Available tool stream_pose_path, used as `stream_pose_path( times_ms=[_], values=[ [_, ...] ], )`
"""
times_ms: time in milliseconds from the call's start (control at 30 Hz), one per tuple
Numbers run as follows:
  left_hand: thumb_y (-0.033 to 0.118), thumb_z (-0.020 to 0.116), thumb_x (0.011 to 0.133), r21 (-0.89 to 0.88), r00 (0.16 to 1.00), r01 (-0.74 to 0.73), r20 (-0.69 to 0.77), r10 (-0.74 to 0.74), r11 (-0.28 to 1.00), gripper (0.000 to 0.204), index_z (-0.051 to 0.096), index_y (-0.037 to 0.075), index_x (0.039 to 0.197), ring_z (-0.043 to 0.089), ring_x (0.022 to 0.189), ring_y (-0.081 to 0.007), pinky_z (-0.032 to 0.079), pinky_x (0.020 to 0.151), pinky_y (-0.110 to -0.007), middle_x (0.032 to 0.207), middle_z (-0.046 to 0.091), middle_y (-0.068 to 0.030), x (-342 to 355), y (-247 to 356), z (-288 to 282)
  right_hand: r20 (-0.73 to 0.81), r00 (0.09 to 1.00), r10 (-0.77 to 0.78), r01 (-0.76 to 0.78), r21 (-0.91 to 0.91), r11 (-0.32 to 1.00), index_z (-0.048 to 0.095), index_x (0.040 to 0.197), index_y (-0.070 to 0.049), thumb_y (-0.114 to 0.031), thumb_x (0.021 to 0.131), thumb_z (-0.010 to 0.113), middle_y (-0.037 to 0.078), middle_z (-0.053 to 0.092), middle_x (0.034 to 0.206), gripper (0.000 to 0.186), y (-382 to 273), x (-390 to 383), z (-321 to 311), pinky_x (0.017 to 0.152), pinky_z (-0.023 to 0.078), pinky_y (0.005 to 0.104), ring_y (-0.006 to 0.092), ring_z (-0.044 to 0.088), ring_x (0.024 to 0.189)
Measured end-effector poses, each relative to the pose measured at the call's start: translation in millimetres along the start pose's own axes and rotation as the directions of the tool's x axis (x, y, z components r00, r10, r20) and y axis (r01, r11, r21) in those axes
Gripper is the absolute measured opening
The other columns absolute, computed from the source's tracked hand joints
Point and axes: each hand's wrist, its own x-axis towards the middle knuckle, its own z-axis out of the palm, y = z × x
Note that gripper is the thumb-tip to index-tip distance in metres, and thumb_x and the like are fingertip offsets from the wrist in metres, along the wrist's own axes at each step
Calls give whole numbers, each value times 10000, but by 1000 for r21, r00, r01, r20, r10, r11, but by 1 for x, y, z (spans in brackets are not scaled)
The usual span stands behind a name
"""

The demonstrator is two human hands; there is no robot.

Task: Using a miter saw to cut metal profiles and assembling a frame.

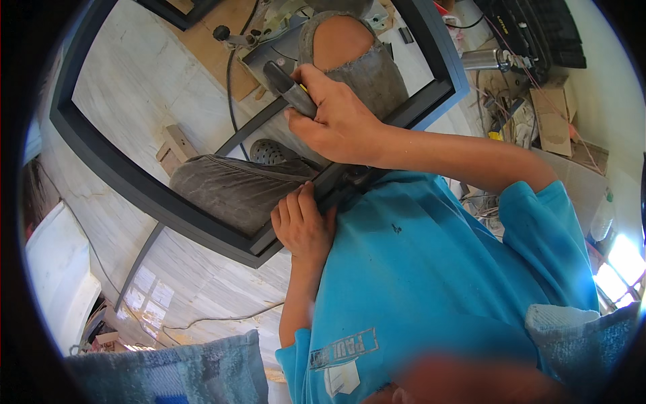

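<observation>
A large black rectangular frame, like a window frame, lies tilted across my lap, with my legs showing through its opening. My left hand has its fingers bent over the near bar by my shirt, holding it. Above that bar, my right hand is closed around a hand tool with a thick black and grey handle and a bit of yellow. The tool's working end cannot be made out, so its kind is unclear. A thin dark bar runs behind my right hand, inside the frame's opening.
A wooden block and a grey machine part with a black knob sit on the pale marbled floor. Cables cross it. On the right are a metal cylinder, a cardboard box, tangled wires and a black case.
</observation>
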Motion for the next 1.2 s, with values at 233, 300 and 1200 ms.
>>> stream_pose_path(
  times_ms=[233,300,1200],
  values=[
    [454,650,897,-8,999,5,32,-5,1000,514,621,40,1202,620,896,-286,451,777,-418,1045,636,-95,-1,0,-2,-25,1000,14,-15,-32,999,510,1140,1,-147,916,630,124,559,746,294,1,3,-1,588,402,358,184,495,622],
    [447,660,882,-14,1000,8,20,-8,1000,523,621,37,1203,618,894,-287,449,777,-417,1044,636,-96,0,0,-1,-20,999,46,-46,-47,998,510,1139,2,-148,914,630,123,556,741,296,0,4,-1,583,399,359,181,488,611],
    [429,756,851,-199,996,11,85,6,980,507,609,3,1082,596,895,-316,442,779,-410,991,621,-123,20,9,-46,-174,818,-548,-4,-955,297,601,1139,51,-293,802,743,219,677,1052,502,-57,91,-195,833,540,390,349,656,891]
  ],
)
